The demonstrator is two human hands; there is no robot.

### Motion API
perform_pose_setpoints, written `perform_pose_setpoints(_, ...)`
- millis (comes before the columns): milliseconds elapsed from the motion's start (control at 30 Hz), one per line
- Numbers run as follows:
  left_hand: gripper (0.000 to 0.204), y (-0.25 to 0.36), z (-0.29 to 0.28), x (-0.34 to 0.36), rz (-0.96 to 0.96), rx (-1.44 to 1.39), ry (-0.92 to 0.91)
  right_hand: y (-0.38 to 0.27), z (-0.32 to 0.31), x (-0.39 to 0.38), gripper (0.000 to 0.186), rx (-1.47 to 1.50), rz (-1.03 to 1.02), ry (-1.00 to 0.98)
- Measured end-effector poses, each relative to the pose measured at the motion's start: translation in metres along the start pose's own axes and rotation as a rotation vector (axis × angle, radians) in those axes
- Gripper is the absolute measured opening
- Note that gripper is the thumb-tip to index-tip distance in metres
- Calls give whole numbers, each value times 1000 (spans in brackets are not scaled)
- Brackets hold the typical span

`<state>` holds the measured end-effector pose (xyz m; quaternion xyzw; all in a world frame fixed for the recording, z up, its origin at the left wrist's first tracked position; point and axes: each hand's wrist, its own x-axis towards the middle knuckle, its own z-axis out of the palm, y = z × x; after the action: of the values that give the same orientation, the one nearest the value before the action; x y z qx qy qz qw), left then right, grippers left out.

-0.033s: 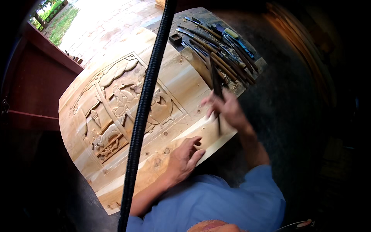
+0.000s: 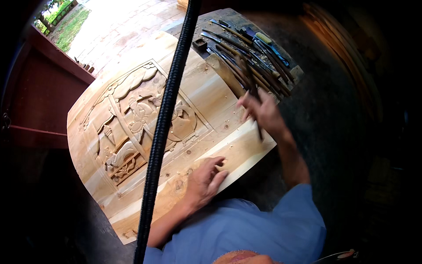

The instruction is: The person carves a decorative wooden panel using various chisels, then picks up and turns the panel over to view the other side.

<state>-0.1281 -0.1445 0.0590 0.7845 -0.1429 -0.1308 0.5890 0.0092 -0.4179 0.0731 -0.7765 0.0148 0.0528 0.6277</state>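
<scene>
A pale wooden panel (image 2: 206, 103) lies before me, with figures and drapery carved in relief (image 2: 140, 116) inside a lined border. My left hand (image 2: 203, 182) rests at the panel's near edge, fingers lightly bent and thumb apart, holding nothing. Over the panel's right corner, my right hand (image 2: 266, 115) grips a long dark carving chisel (image 2: 248, 77), which stands steeply and is smeared by motion. Its lower end is too blurred to make out. Beyond that hand lie several carving chisels (image 2: 237, 46) in a loose row, handles toward the right.
The chisels lie on a worn wooden bench (image 2: 222, 18), among shavings, with a yellow-bristled brush (image 2: 263, 38) and a small dark box (image 2: 199, 44). A black braided cord (image 2: 165, 110) crosses the view. A dark red wooden board (image 2: 48, 88) stands at the left.
My right hand has shifted a little to the right and away from me, with the chisel in it. The left hand has slid very slightly left.
</scene>
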Motion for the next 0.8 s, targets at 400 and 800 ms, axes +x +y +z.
perform_pose_setpoints(400, 28, -76, -172, -149, -312, 102, 932, 92, -188, 203, 29, -1357, -99, 329)
perform_pose_setpoints(800, 28, -137, -254, -244, -380, 466, 1232, 107, -193, 229, 31, -1474, -82, 243)
